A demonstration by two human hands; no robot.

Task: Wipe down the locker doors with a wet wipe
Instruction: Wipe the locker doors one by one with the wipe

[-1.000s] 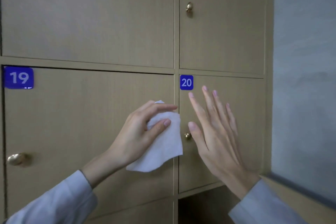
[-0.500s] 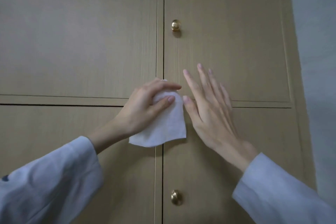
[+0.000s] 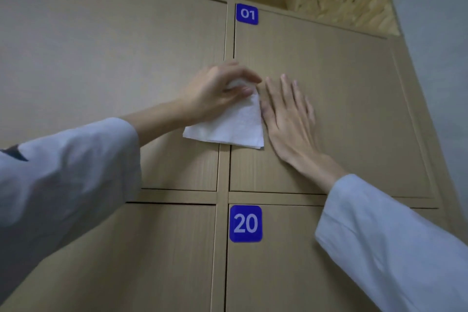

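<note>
Against the upper locker door (image 3: 329, 78), the left hand (image 3: 215, 94) pinches the folded wet wipe (image 3: 233, 126) by its top corner; the right hand (image 3: 288, 119) lies flat, fingers straight. Limp and light, the wipe probably needs bunching under the palm.

Dim, even indoor light, soft shadows, slight motion blur, wide-angle bending at the edges.

Tan wood-grain locker doors (image 3: 329, 83) fill the frame, split by a vertical divider at centre. Blue number plates sit on them: "01" (image 3: 247, 14) at upper centre, "20" (image 3: 245, 223) at lower centre.
</note>
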